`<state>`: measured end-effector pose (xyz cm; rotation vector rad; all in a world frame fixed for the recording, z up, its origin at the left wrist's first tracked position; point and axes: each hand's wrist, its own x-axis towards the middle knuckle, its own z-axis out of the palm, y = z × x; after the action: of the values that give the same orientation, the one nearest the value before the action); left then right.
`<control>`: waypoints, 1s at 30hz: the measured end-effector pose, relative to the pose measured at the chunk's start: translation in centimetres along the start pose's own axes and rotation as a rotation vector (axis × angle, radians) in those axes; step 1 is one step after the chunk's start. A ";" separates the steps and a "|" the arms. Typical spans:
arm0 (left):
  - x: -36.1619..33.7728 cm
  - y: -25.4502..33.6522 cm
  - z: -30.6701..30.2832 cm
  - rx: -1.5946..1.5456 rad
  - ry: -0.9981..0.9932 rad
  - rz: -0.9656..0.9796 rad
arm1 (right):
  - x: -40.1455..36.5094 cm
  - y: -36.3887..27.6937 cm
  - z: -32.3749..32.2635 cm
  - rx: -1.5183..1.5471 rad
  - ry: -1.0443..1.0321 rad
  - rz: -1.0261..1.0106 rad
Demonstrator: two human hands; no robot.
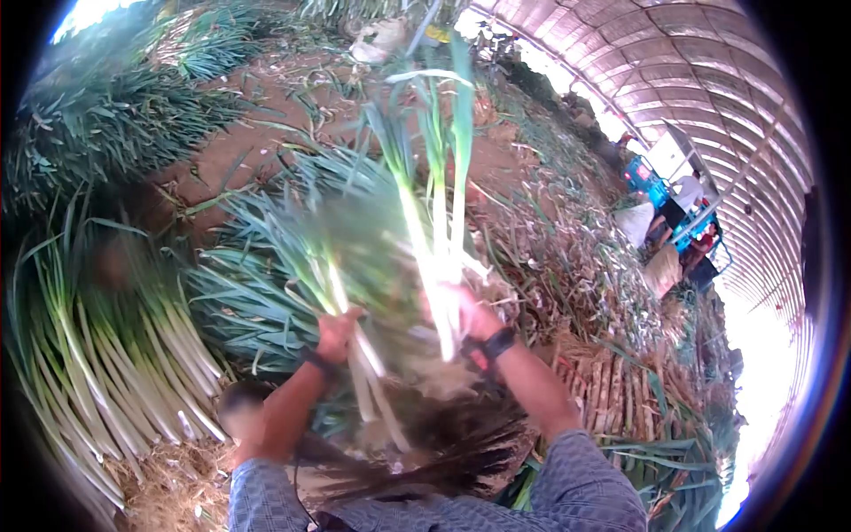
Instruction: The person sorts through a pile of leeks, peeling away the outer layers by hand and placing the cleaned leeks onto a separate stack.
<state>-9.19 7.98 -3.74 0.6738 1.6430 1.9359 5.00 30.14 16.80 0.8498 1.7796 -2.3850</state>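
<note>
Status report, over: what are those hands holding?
Left hand closed on long green-and-white stalks; right hand closed on another bunch, leaves up; blur between hands hides detail.

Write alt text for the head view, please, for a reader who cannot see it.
The right hand holds up long green onions, and the left hand holds other onions. A pile of more, roots showing, lies at lower left. At right, an arched roof curves over, with people in the distance.

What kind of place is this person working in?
Probably a farm shed or greenhouse where long green onions or leeks are sorted: a ribbed, arched roof overhead, a row of stalks with roots, and leafy scraps across the ground.
</note>
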 end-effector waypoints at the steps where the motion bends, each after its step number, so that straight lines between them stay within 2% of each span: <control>1: -1.1 1.3 -0.7 0.403 -0.038 0.295 | 0.9 2.9 0.7 0.105 -0.053 0.101; 2: -2.1 2.7 -1.4 0.691 0.013 0.579 | 1.3 5.6 1.3 0.207 -0.105 0.207; 4: -2.9 5.3 -1.6 0.423 -0.120 0.190 | -0.1 12.3 1.9 0.025 -0.132 0.089; 7: -2.6 3.2 -1.4 0.112 -0.011 0.247 | -2.9 16.6 3.7 -0.121 -0.068 0.035; 9: -2.9 3.7 -1.6 0.142 -0.053 0.097 | -5.5 15.2 4.0 -0.076 -0.099 0.087; 10: -3.0 4.4 -1.7 0.167 -0.059 0.133 | -6.1 13.8 4.2 -0.058 -0.115 0.105; 11: -3.2 4.9 -1.7 0.190 -0.066 0.169 | -6.5 11.3 4.5 -0.167 -0.097 0.134; 12: -2.8 3.6 -1.7 0.233 -0.075 0.299 | -6.8 8.8 4.9 -0.275 -0.082 0.166; 14: -2.0 0.8 -1.6 0.317 -0.074 0.564 | -7.7 4.0 6.4 -0.104 -0.051 0.117; 16: -2.1 0.0 -1.8 0.280 -0.060 0.508 | -8.2 1.8 7.5 0.250 -0.288 0.071; 17: -2.0 -0.6 -1.6 0.147 -0.019 0.258 | -8.7 1.3 8.7 0.416 -0.288 0.095; 19: -1.4 -2.3 -1.0 -0.133 0.101 -0.140 | -8.9 1.6 10.6 0.443 -0.304 0.079; 20: -0.9 -2.8 -1.3 -0.207 0.086 -0.176 | -9.0 2.0 11.3 0.457 -0.307 0.068; 21: -0.5 -3.2 -1.6 -0.281 0.075 -0.214 | -6.3 5.5 9.3 0.412 -0.368 0.120; 22: -1.1 -1.3 -1.2 -0.384 0.104 -0.301 | -5.8 7.4 9.6 0.329 -0.237 0.129; 24: -2.4 3.2 -0.3 -0.598 0.194 -0.467 | -3.4 10.5 9.4 -0.100 -0.139 0.039; 25: -3.4 2.9 0.2 -0.479 0.164 -0.298 | -2.6 11.9 9.8 -0.295 0.004 -0.067; 26: -4.8 2.6 0.3 -0.358 0.134 -0.134 | -1.8 12.7 9.3 -0.411 -0.054 -0.088; 27: -4.4 0.1 -0.6 -0.232 0.071 -0.240 | -1.2 13.3 8.5 -0.529 -0.109 -0.110; 28: -4.9 -0.7 0.2 -0.442 0.214 -0.390 | -1.1 13.3 8.5 -0.647 -0.164 -0.131; 29: -5.6 -1.5 0.4 -0.409 0.241 -0.425 | -0.8 13.3 8.6 -0.588 -0.096 0.030; 30: -6.1 -1.1 0.5 -0.378 0.269 -0.459 | -0.7 13.4 8.6 -0.577 -0.115 -0.006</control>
<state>-4.23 4.44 -5.05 -0.1094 1.3613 1.9592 6.88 17.74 7.05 0.6117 2.2326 -1.7120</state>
